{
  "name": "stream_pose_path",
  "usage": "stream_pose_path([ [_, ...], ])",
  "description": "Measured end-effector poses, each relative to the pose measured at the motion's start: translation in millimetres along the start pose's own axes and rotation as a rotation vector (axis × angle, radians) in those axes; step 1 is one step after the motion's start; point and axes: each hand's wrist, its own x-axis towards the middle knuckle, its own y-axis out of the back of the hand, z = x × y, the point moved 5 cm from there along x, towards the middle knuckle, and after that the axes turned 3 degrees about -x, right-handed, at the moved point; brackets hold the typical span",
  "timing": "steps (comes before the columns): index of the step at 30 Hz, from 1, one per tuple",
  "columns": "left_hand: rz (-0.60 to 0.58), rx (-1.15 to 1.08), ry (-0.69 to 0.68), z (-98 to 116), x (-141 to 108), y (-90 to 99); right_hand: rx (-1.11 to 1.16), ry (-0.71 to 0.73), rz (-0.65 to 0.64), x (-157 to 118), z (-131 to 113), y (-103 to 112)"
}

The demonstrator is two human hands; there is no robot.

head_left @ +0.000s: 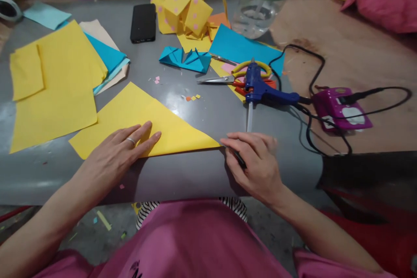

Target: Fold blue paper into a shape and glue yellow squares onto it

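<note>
A folded yellow sheet (169, 128) lies on the grey table near its front edge, narrowing to a point at the right. My left hand (125, 145) rests on its lower left part with the fingers spread and flat, a ring on one of them. At the sheet's right tip is my right hand (250, 158), its fingers curled around a dark, slim tool (240, 158) that is mostly hidden in the palm.
Yellow and blue sheets (61, 91) lie at the left. Behind are a black phone (143, 23), a folded blue piece (185, 59), yellow dotted shapes (177, 4) and a bottle (257, 13). Scissors (221, 80), a blue glue gun (257, 84) and a corded purple box (339, 108) lie right.
</note>
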Motion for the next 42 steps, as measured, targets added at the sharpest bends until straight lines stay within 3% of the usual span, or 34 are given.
stream_pose_path([
  [4, 0.040, 0.038, -0.008, 0, -3, -0.9, -0.054, 0.174, 0.006, 3, -36, -1],
  [7, 0.033, 0.073, -0.012, 1, -4, -1.8, -0.103, 0.284, -0.022, 15, -68, -16],
  [12, 0.012, 0.075, 0.010, 0, -5, -2.2, -0.094, 0.230, -0.192, 27, -87, -48],
  [17, -0.028, 0.029, 0.020, 0, -5, -1.6, -0.051, 0.159, -0.226, 12, -83, -44],
  [22, 0.060, 0.002, 0.007, 1, -7, -0.9, -0.122, 0.137, -0.246, -4, -76, -27],
  [34, -0.002, 0.019, 0.022, 0, -7, -1.6, -0.185, 0.107, -0.247, -17, -63, -16],
  [42, 0.073, 0.042, -0.006, 1, -7, 1.7, -0.223, -0.007, -0.157, -25, -21, 4],
])
